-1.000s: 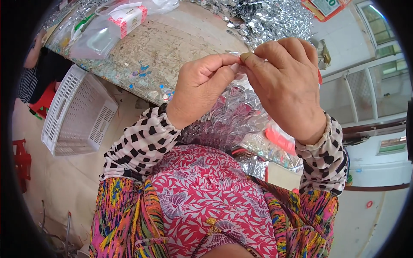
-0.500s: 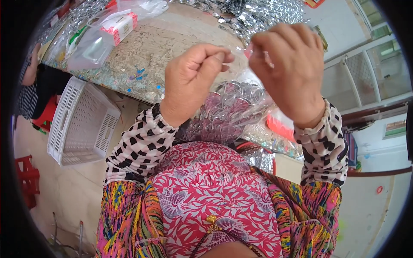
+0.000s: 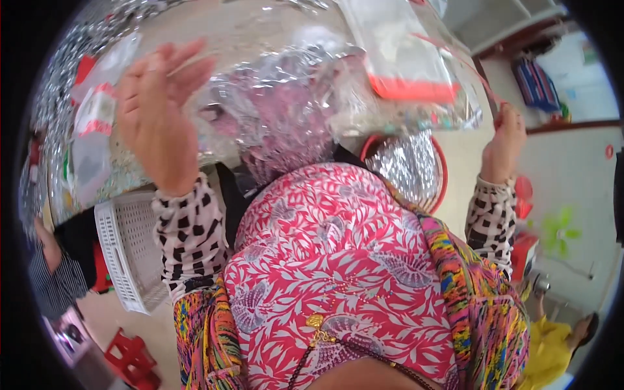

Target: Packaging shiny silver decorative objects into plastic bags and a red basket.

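1. While both arms are spread wide, L hand [image 3: 159, 120] is up in upper L of frame, blurred; fingers extended, loosely parted, nothing visible in grip.
2. L pose: wrist roughly upright above b/w checked cuff [image 3: 185, 224], fingertips angled up & to R, over worktable [image 3: 185, 25].
3. R hand [image 3: 506, 143] at R side of frame, above mid-ht; fingers curled closed on end of thin pink strand [image 3: 467, 62]. Exact finger contact blurred.
4. R pose: forearm near vertical, held out to side, well apart from L; hand upright, knuckles toward top.
5. Strand runs from R fingertips up & L, across upper R, passing over clear pack w/ red-orange edge [image 3: 413, 90]; far end unclear.
6. Shiny silver-clear material [image 3: 279, 107], pink showing thru, upper ctr, at table edge next to patterned apron front [image 3: 338, 240]; neither hand on it.
7. Red-rimmed basket [image 3: 444, 179] w/ silver material inside, R of ctr, btwn apron & R forearm.
8. White crate [image 3: 116, 260] at L, below table edge.
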Available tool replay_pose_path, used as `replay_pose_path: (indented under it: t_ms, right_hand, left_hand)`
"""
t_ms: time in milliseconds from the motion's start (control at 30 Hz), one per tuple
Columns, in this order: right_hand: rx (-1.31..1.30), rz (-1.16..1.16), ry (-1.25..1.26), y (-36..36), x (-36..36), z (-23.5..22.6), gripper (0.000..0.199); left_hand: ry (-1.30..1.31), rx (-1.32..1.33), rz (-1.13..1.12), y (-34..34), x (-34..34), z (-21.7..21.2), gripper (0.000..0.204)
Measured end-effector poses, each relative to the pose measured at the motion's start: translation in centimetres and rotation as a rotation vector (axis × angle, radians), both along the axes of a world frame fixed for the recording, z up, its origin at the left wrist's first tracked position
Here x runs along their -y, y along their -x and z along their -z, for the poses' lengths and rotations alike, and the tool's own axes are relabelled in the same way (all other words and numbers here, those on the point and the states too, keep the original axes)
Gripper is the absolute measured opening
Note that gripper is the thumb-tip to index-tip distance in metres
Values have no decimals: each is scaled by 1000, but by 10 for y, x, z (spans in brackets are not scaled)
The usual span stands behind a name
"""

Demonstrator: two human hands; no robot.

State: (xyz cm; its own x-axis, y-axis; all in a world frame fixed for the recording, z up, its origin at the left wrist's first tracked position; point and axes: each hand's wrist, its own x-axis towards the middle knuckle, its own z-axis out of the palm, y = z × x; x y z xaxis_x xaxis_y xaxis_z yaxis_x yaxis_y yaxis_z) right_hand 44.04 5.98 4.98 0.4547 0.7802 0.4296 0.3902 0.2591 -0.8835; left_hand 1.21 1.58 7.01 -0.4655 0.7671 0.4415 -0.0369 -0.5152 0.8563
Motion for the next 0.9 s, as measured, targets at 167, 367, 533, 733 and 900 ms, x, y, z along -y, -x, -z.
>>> replay_pose_path:
  t_ms: [167, 367, 533, 733, 900]
  right_hand:
    - [59, 157, 323, -43, 62, 135, 21]
    - [14, 179, 729, -54, 135, 271, 27]
    - [885, -203, 1284, -64, 121, 316, 33]
    - [-699, -183, 920, -50, 1, 263, 24]
    - [-1069, -470, 737, -5, 6, 109, 30]
  left_hand:
    - [-20, -2, 43, -10, -13, 9, 24]
    - [-6, -65, 51, 2, -13, 11, 28]
    - [-10, -58, 79, 6, -15, 9, 29]
    - [50, 5, -22, -5, -8, 7, 25]
    - [22, 45, 37, -2, -2, 1, 23]
